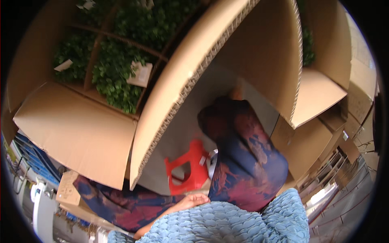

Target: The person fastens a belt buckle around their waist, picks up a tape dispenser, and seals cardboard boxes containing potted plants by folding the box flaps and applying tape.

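The left hand [193, 201] lay low in the view, its fingers loosely curled and holding nothing, resting against the light blue textured fabric [227, 222] at the person's front. Just above its fingertips stood a red plastic stool [189, 172], near the hand but not touched by it. The right hand [236, 94] was almost wholly hidden: the right arm, in a dark blue and red patterned sleeve [243, 154], reached up and away between two cardboard flaps, and only a sliver of the hand showed at the sleeve's end against the grey floor [210, 97], so whether it was open or closed on anything could not be told.

The large cardboard flap [190, 81] to the left of that arm stood on edge, its corrugated rim running diagonally; another cardboard panel [275, 52] rose on the right. Beyond the left flap, an open cardboard box [73, 129] with dividers held bunches of green foliage [115, 73] with pale tags. More flattened cardboard [344, 133] was stacked at the right edge. Blue crates [34, 160] showed at the lower left.
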`<move>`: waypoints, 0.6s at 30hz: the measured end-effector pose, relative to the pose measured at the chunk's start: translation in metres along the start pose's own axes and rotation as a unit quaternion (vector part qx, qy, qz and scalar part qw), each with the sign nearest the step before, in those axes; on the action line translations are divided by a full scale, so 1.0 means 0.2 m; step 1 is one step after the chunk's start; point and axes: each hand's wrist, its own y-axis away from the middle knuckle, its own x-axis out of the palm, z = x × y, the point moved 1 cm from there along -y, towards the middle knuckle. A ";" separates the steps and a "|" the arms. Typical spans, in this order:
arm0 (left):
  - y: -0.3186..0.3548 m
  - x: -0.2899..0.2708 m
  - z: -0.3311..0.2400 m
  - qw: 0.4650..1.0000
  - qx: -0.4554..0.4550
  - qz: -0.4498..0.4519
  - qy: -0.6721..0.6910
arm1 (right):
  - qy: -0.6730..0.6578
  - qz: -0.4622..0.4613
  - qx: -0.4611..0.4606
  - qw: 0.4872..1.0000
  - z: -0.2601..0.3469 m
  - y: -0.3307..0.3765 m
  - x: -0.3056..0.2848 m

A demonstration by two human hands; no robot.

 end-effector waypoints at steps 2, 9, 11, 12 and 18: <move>0.31 -0.24 0.18 0.996 0.059 0.022 -0.061 | -0.009 0.020 -0.071 0.997 0.28 -0.10 0.16; -0.18 -0.12 -0.66 0.928 0.193 0.049 -0.314 | -0.102 0.092 -0.292 0.946 1.35 -0.04 0.52; -0.16 0.03 -0.66 0.904 0.215 0.035 -0.367 | -0.127 0.114 -0.324 0.931 1.39 0.05 0.50; -0.14 0.09 -0.63 0.893 0.221 0.028 -0.392 | -0.142 0.123 -0.335 0.923 1.38 0.07 0.46; -0.13 -0.03 -0.01 0.862 0.232 -0.044 -0.449 | -0.167 0.152 -0.329 0.917 0.96 0.11 0.23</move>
